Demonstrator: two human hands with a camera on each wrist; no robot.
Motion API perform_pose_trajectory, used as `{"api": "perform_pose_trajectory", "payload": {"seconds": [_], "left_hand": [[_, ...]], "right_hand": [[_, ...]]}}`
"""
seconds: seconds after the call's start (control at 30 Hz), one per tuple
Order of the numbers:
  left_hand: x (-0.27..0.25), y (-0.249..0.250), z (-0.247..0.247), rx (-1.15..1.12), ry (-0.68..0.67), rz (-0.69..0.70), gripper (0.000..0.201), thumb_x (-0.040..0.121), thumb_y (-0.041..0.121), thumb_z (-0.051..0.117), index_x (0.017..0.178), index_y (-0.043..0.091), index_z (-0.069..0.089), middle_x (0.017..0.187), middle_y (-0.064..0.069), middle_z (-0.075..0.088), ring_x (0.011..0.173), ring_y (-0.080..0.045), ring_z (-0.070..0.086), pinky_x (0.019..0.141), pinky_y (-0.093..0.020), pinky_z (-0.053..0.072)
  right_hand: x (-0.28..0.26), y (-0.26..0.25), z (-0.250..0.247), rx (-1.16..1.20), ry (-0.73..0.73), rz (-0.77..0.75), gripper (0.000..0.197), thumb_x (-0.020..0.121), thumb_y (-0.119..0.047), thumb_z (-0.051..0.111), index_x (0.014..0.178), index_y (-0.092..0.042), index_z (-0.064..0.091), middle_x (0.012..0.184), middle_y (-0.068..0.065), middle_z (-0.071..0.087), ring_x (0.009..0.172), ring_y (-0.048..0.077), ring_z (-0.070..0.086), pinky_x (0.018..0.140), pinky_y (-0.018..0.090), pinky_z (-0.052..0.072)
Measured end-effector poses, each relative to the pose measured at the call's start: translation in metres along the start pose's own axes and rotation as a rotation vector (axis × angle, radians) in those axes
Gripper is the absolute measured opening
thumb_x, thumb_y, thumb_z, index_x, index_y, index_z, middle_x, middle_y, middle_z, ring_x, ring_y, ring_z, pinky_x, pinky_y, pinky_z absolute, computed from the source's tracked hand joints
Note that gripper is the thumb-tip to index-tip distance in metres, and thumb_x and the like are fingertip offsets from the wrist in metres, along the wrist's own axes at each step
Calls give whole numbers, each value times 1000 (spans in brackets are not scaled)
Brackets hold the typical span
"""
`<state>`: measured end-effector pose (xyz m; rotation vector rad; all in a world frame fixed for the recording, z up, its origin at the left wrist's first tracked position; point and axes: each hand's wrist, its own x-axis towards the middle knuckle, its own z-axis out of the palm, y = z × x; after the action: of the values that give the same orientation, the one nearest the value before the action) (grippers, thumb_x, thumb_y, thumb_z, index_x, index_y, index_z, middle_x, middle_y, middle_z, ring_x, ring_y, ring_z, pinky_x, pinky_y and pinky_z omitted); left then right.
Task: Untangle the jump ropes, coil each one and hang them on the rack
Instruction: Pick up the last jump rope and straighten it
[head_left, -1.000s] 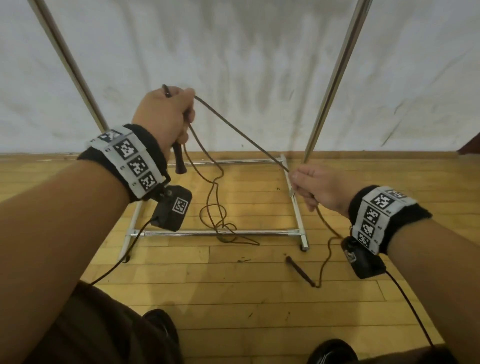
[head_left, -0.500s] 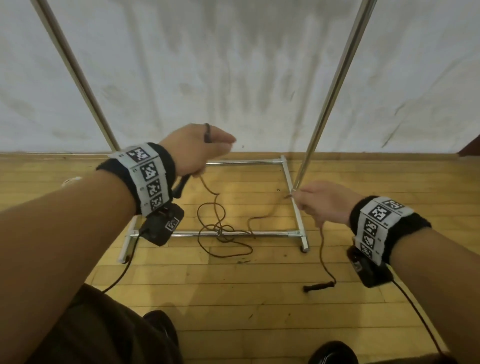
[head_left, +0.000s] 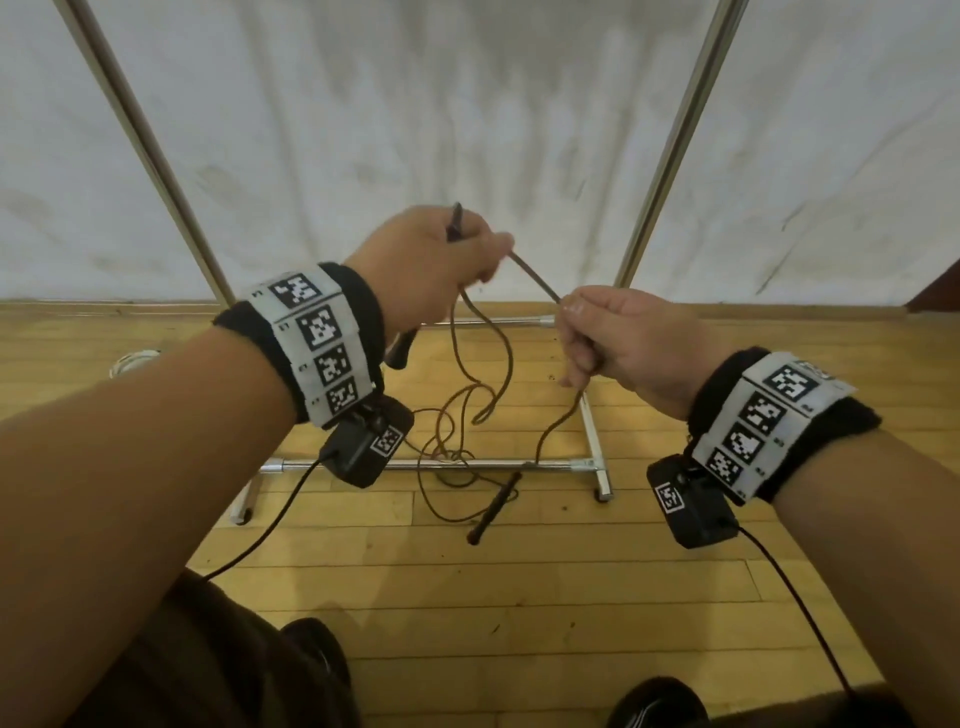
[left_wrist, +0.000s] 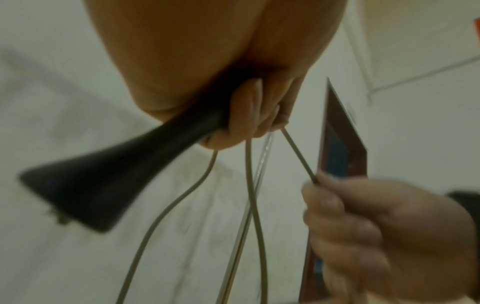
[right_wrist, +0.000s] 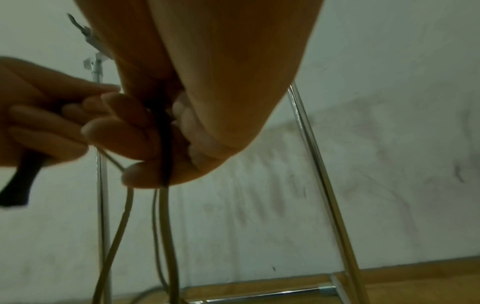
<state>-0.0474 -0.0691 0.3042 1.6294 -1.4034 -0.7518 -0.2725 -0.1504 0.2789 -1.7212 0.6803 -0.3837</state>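
My left hand (head_left: 441, 265) grips a black jump-rope handle (left_wrist: 109, 185) together with loops of brown rope (head_left: 498, 364) that hang from its fingers. My right hand (head_left: 608, 338) pinches the same rope close beside the left, a short taut stretch (head_left: 535, 278) running between them. Below the right hand the rope drops to the floor, where the other black handle (head_left: 493, 506) lies by the rack's front bar. A tangle of rope (head_left: 447, 447) lies on the floor across that bar. The chrome rack (head_left: 670, 145) stands right in front; its top is out of view.
The rack's base frame (head_left: 592, 431) and its two slanted uprights (head_left: 140, 135) stand against a white wall. Wooden floor (head_left: 467, 597) stretches between me and the rack. My shoes (head_left: 654, 701) show at the bottom edge. Wrist-camera cables (head_left: 270, 525) hang from both wrists.
Both hands have risen and the right has come in close to the left, taking up rope between them. The loose handle on the floor has slid left toward the rack's front bar.
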Motion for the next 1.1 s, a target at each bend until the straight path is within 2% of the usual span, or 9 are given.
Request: {"api": "perform_pose_trajectory", "payload": {"seconds": [0.17, 0.3, 0.43, 0.63, 0.73, 0.83, 0.9, 1.0, 1.1], "left_hand": [[6, -2, -36, -337, 356, -76, 35, 99, 38, 66, 66, 26, 62, 67, 4, 49, 49, -11, 35, 48, -28, 31], [7, -11, -60, -411, 530, -112, 36, 99, 32, 65, 65, 23, 60, 67, 3, 51, 48, -11, 35, 45, -27, 31], [10, -17, -74, -442, 613, -183, 33, 98, 27, 63, 66, 21, 58, 63, 5, 51, 45, -10, 36, 44, -25, 32], [11, -26, -79, -337, 686, -240, 27, 94, 28, 61, 68, 20, 61, 63, 4, 55, 44, -11, 39, 47, -28, 36], [12, -38, -73, -201, 556, -316, 23, 95, 36, 70, 85, 16, 71, 91, -4, 78, 50, -12, 48, 55, -33, 47], [14, -53, -64, -79, 330, -488, 34, 92, 38, 80, 103, 8, 70, 122, -19, 75, 63, -20, 54, 67, -38, 52], [15, -59, -57, 23, 200, -515, 35, 91, 37, 82, 105, 7, 71, 119, -22, 75, 70, -26, 56, 69, -40, 52], [16, -59, -39, 97, -21, -460, 29, 94, 31, 79, 105, 6, 71, 99, -17, 78, 59, -20, 56, 54, -33, 49], [8, -50, -12, 123, -266, -432, 25, 95, 27, 78, 106, 6, 72, 82, -6, 77, 54, -13, 59, 51, -25, 49]], "right_hand": [[-4, 38, -13, -236, 28, 102, 34, 110, -27, 41, 86, -9, 59, 73, 7, 66, 73, 22, 68, 86, 45, 59], [-12, 69, -21, -487, 30, 217, 39, 107, -39, 42, 87, -17, 67, 85, -1, 76, 85, 20, 72, 82, 34, 56], [-20, 89, -25, -643, 11, 291, 41, 107, -44, 39, 85, -24, 67, 83, -13, 75, 81, 11, 69, 78, 31, 52], [-24, 92, -28, -557, 35, 356, 32, 109, -35, 42, 93, -20, 66, 84, -7, 76, 79, 8, 70, 74, 29, 55], [-24, 93, -26, -494, 42, 452, 28, 108, -28, 44, 97, -14, 66, 87, 1, 76, 79, 19, 75, 68, 32, 62], [-20, 90, -26, -414, 82, 507, 28, 107, -25, 47, 97, -8, 66, 88, 8, 77, 76, 21, 78, 62, 31, 63], [-16, 83, -25, -339, 114, 521, 29, 107, -26, 49, 99, -5, 66, 87, 12, 78, 75, 22, 78, 62, 31, 63], [-10, 67, -20, -211, 144, 486, 27, 105, -24, 55, 102, 0, 65, 84, 16, 78, 79, 28, 79, 71, 41, 65], [-6, 47, -9, -57, 144, 428, 28, 104, -24, 59, 107, 3, 64, 87, 20, 77, 81, 35, 78, 72, 44, 65]]}}
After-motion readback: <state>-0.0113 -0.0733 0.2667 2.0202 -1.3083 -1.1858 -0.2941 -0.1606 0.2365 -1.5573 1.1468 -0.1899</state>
